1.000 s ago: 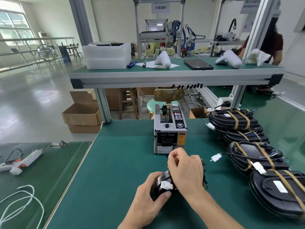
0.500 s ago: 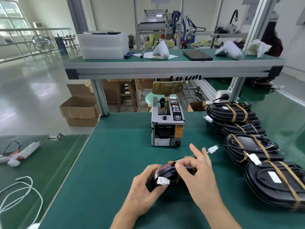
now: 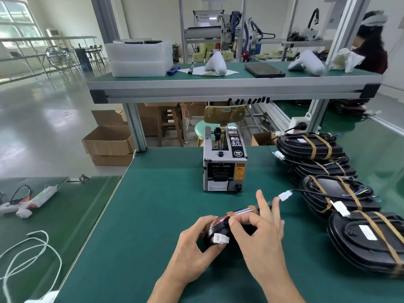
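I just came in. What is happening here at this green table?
A person is taping a black unit at the green table. The left-hand grip holds the unit tilted, its white connector facing the camera. The right-hand grip pinches a brown tape strip at the unit's upper edge, with the other fingers spread. A tape dispenser stands behind. Finished units, bound with brown tape, lie to the right. This piece seems only partly taped.
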`<state>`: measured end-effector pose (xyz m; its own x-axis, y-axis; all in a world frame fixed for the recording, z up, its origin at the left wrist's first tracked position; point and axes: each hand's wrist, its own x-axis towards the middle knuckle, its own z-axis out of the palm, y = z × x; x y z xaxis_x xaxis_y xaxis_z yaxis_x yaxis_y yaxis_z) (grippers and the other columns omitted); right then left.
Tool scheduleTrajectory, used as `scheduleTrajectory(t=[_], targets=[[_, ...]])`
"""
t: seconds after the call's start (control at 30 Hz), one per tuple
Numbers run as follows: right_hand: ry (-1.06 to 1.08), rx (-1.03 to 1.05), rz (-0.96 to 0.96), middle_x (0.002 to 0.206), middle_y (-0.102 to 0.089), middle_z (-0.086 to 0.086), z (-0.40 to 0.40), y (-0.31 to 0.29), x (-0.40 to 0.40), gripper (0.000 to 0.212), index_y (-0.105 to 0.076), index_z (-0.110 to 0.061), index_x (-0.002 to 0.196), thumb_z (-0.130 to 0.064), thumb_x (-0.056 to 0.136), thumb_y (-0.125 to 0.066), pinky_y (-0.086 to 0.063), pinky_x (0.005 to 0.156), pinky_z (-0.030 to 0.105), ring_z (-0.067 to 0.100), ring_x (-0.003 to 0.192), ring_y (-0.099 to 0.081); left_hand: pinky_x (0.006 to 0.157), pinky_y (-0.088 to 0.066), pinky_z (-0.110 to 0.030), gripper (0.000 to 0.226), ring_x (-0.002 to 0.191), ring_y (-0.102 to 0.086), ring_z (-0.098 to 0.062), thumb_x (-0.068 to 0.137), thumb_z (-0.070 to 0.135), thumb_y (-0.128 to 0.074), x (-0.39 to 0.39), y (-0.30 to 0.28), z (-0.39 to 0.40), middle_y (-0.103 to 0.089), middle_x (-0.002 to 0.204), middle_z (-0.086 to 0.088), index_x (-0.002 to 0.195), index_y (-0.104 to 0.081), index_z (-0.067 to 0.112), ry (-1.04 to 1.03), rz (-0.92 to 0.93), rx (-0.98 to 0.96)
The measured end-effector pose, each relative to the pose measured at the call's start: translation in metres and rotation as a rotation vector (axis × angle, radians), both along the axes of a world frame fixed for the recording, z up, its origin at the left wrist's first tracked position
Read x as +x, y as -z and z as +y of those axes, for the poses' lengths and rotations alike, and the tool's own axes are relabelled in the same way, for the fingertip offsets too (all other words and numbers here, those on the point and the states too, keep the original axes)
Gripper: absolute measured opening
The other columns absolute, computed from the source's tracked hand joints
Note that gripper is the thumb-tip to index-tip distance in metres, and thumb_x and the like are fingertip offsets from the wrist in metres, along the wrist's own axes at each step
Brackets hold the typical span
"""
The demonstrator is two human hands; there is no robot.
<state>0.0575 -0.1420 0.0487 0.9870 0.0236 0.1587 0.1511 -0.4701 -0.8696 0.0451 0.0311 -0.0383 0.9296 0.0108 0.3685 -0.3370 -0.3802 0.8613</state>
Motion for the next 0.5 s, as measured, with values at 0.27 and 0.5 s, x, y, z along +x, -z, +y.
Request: scheduleTrajectory(t=[0.27, 0.5], targets=[[0.034, -0.06, -0.006, 0.166, -0.021, -0.019, 0.0031, 0.0032, 0.0017, 0.026, -0.07, -0.034, 0.066, -0.026, 0.089, -0.078, 0.011, 0.128, 0.043, -0.004, 0.154, 0.016, 0.09, -0.056, -0.031, 0.042, 0.106, -0.072, -0.023, 0.097, 0.048, -0.074, 0.0004, 0.0005, 0.0004, -0.074, 0.12, 0.004, 0.134, -0.061, 0.033, 0.002, -0.005, 0.001], [0.059, -0.067, -0.038, 0.165, -0.025, -0.02, 0.0056, 0.0095, 0.0039, 0.027, -0.066, -0.034, 0.064, -0.027, 0.087, -0.079, 0.013, 0.127, 0.043, -0.004, 0.155, 0.012, 0.091, -0.056, -0.028, 0.041, 0.106, -0.072, -0.022, 0.096, 0.05, -0.073, 0.0008, 0.0003, 0.0002, -0.074, 0.121, 0.006, 0.133, -0.061, 0.035, -0.001, -0.012, -0.006]])
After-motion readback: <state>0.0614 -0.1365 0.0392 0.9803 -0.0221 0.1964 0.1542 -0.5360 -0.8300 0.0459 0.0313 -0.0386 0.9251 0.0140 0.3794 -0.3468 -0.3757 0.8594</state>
